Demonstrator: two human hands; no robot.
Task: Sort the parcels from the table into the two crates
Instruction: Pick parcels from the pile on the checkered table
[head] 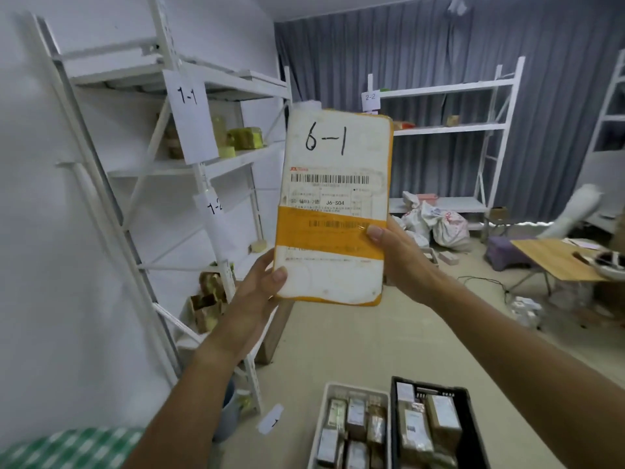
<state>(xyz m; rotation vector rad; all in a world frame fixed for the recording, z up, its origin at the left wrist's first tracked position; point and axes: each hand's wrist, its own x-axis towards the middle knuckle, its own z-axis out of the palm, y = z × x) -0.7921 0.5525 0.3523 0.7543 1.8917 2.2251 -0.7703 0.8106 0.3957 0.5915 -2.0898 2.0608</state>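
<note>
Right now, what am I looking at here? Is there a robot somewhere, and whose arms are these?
There is no robot. A person wears one camera on the head, looking forward and down, so you see their own two arms. Both hands hold up a flat parcel, white and yellow, with "6-1" handwritten on it above a barcode label. The left hand grips its lower left corner, thumb on the front; the right hand grips its right edge the same way. Low in the picture, on the floor, stand two crates: a white crate and a black crate, side by side, both already holding parcels. White shelves along the wall carry paper tags such as "1-1". The person seems to be reading the label.
</note>
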